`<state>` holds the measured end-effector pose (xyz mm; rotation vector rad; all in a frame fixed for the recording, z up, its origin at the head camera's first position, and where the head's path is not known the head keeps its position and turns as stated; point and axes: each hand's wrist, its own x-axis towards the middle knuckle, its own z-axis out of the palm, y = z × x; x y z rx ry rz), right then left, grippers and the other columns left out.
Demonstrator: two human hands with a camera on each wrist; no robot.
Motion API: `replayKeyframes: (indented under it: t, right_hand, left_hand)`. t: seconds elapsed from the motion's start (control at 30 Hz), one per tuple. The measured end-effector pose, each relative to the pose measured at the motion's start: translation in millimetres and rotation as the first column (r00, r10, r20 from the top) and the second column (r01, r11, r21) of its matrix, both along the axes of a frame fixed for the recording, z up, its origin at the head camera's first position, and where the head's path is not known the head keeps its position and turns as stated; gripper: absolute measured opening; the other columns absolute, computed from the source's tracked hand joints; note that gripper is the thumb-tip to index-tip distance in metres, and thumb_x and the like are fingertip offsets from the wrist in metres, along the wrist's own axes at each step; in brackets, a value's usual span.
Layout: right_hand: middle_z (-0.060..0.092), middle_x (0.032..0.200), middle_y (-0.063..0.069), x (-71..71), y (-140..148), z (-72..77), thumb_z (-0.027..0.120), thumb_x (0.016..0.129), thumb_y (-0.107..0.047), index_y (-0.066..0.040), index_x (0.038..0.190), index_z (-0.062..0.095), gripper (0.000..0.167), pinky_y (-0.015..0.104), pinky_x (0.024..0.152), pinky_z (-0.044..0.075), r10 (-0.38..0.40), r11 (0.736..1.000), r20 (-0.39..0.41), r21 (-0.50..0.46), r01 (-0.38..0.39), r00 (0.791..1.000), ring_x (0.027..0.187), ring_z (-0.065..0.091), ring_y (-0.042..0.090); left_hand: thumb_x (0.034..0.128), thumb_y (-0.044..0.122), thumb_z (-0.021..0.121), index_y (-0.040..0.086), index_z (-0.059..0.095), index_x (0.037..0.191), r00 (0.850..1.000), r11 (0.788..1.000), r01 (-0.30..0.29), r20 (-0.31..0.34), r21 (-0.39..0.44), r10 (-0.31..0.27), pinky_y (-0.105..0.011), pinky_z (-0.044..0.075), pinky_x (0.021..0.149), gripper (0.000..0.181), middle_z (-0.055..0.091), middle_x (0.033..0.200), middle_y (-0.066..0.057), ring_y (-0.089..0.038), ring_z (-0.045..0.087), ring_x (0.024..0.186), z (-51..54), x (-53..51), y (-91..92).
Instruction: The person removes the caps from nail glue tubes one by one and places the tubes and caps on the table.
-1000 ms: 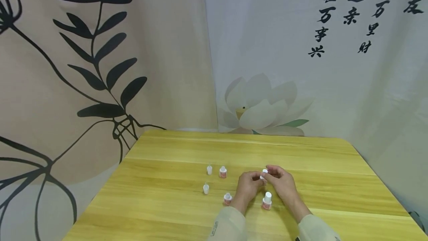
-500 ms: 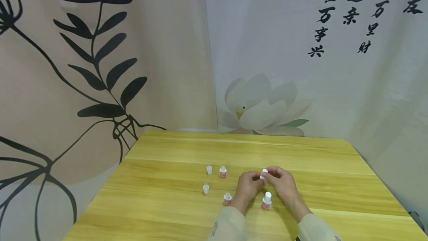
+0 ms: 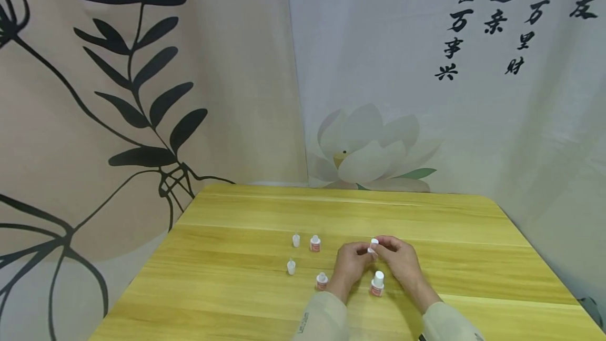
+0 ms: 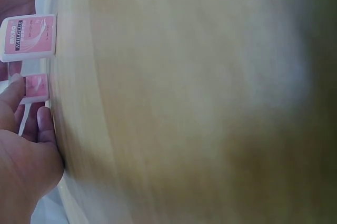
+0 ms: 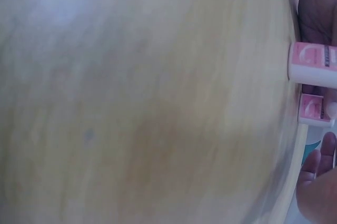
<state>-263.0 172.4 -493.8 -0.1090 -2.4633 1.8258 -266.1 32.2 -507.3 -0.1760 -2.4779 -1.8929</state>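
Note:
In the head view my left hand [image 3: 351,268] and right hand [image 3: 402,263] meet around a small nail glue bottle [image 3: 373,247] with a white cap. The left fingers grip its pink-labelled body, whose label [image 4: 37,86] shows in the left wrist view. At the white cap, the right thumb and fingers pinch; part of the bottle is hidden behind them. Just in front of the hands stands a second nail glue bottle [image 3: 377,284], capped and upright. By the left wrist is an uncapped bottle [image 3: 322,281], partly covered by the sleeve.
Another uncapped bottle [image 3: 315,243] stands farther back on the left. Two white brush caps [image 3: 296,240] rest with their thin tips up, the nearer cap [image 3: 291,267] in front of the other. The wooden table [image 3: 227,288] reaches back to a printed curtain [image 3: 246,93].
The right index finger has lowered slightly at the cap since the first frame. Both hands otherwise stay in place, and the standing bottles and caps have not moved.

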Motion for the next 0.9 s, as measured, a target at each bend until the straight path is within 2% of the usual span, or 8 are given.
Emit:
replayKeyframes:
  t: [0.27,0.47,0.67,0.9]
  right_hand:
    - [0.07,0.111,0.008,1.8,0.4,1.4,0.073,0.092,-0.025,-0.001,0.118,0.069,0.036,0.025,0.083,0.048,0.008,1.0,0.011,-0.027,-0.008,1.0,0.1,0.059,0.016]
    - [0.066,0.112,0.008,2.6,-1.0,1.1,0.075,0.089,-0.029,-0.001,0.124,0.064,0.046,0.027,0.085,0.048,0.018,1.0,0.014,-0.007,-0.018,1.0,0.102,0.058,0.019]
    - [0.068,0.105,0.006,-1.2,-2.1,-1.8,0.076,0.089,-0.025,-0.003,0.111,0.069,0.032,0.028,0.083,0.048,-0.003,1.0,0.003,0.029,0.003,1.0,0.097,0.059,0.018]
    - [0.07,0.106,0.007,-1.4,-1.7,-0.7,0.075,0.09,-0.025,-0.002,0.113,0.07,0.033,0.027,0.083,0.049,-0.007,0.999,-0.006,0.033,0.007,1.0,0.098,0.06,0.017]
  left_hand:
    - [0.0851,0.006,0.075,0.008,0.077,0.095,1.0,1.0,-0.004,0.013,0.006,0.004,-0.027,0.053,0.081,0.011,0.073,0.09,0.0,-0.008,0.064,0.085,-0.4,-1.0,0.5]
    - [0.0839,0.007,0.076,0.008,0.077,0.095,1.0,1.0,-0.002,-0.003,-0.014,0.002,-0.028,0.053,0.081,0.011,0.073,0.089,0.001,-0.009,0.064,0.085,-3.8,-1.4,-0.9]
    - [0.084,0.008,0.076,0.009,0.078,0.095,1.0,1.0,0.001,-0.009,-0.017,-0.001,-0.029,0.053,0.081,0.011,0.073,0.089,0.002,-0.009,0.064,0.086,-3.4,-1.1,-1.9]
    - [0.0851,0.01,0.076,0.01,0.078,0.097,1.0,1.0,0.0,0.008,-0.012,0.0,-0.031,0.053,0.083,0.012,0.073,0.091,0.002,-0.01,0.064,0.088,-2.4,-2.6,-0.8]
